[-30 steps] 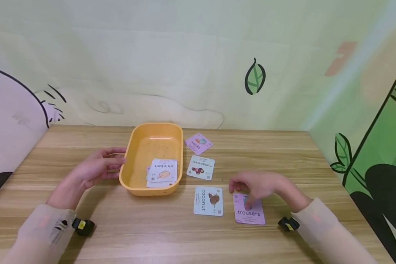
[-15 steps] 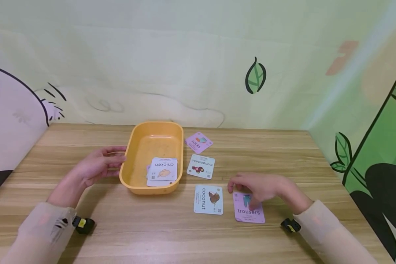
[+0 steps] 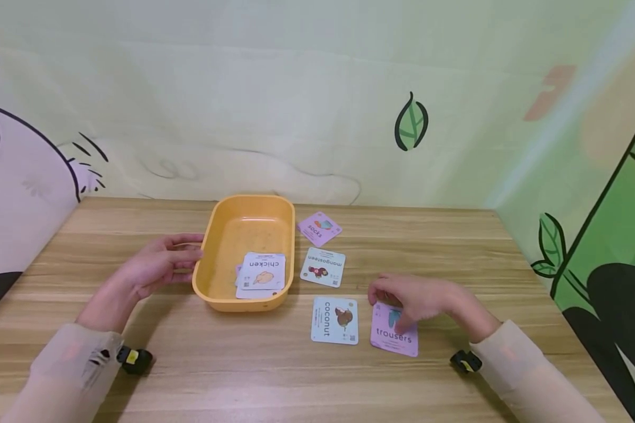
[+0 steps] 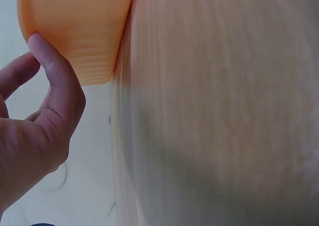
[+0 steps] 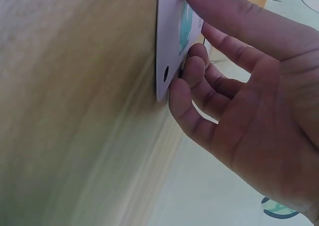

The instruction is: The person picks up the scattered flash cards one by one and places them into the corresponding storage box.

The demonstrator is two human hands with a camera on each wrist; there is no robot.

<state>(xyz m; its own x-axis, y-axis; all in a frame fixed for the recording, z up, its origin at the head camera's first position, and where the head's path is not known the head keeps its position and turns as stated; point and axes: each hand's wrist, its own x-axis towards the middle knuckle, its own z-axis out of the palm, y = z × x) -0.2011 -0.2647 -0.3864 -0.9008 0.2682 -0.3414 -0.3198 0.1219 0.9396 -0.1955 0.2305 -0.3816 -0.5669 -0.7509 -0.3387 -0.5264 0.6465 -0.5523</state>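
Nearest on the desk (image 3: 217, 376), the trousers card (image 3: 390, 342) sits a little askew under the right hand (image 3: 415, 296), whose thumb presses its face while the other fingers curl at its far edge. That grip appears to have the card between thumb and fingertips, though how far the fingertips reach beneath is not plain, nor whether the card lies quite flat. If the hold is only on the margin, the thin card could slip out and drop back; if the thumb bears down harder than the fingers can lift, it could skid or bend instead. Just to its left lies the coconut card (image 3: 335, 321), flat and near enough to be knocked or overlapped by a careless sideways sweep. Beyond these, the mangosteen card (image 3: 322, 268) rests close to the right side of the yellow basin (image 3: 249, 238), where a passing sleeve or finger might push it. Inside the basin, towards its near end, the chicken card (image 3: 264, 271) tops a loose, uneven pile that anything dropped in could spread. The left hand (image 3: 158, 264) is loosely extended, its fingertips touching the basin's left side without grasping it; a firm nudge there could shove the basin into the mangosteen card or, farthest back, the socks card (image 3: 319, 228).
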